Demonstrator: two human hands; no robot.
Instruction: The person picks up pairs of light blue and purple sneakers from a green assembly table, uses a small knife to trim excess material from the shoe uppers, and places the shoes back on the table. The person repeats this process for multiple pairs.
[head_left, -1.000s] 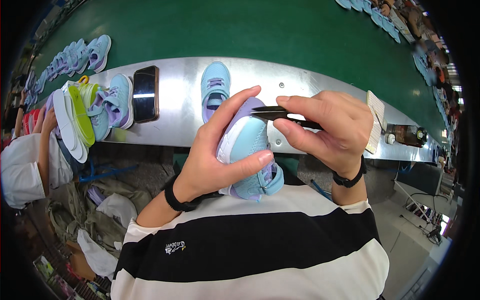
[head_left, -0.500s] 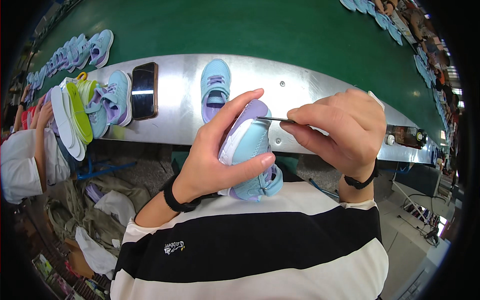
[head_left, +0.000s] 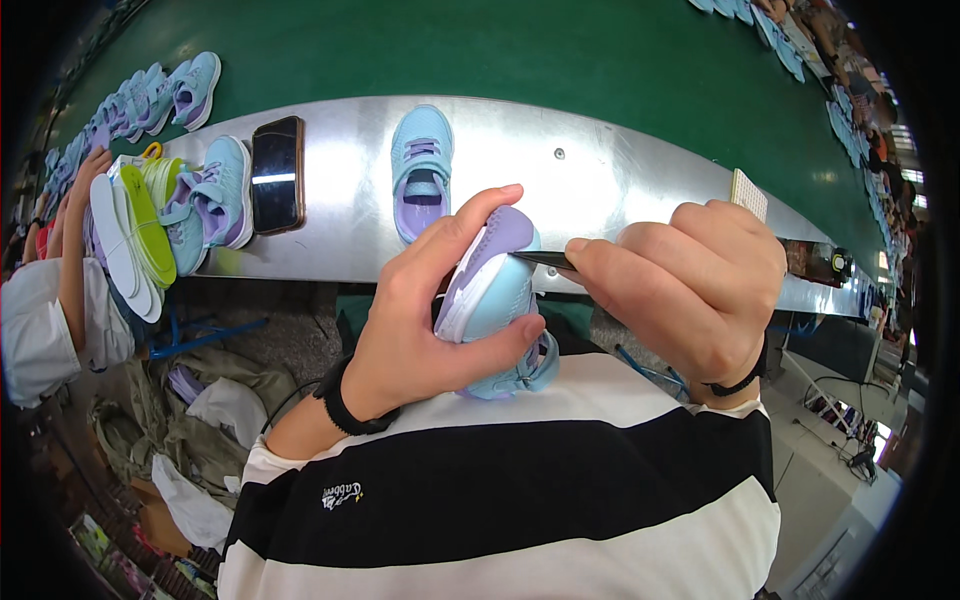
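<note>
Our left hand [head_left: 415, 315] grasps the shoe [head_left: 497, 300] between thumb and fingers; our right hand [head_left: 695, 290], just right of it, pinches a dark tool [head_left: 545, 259] at the toe [head_left: 510, 232].

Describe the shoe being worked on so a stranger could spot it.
Find the silvery metal ledge, then the left hand in front. That hand grips the pale blue shoe; unlike the shoes on the ledge, it has a dark pointed tool at its sole edge.

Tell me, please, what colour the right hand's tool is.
The tool is black, best seen in the head view.
</note>
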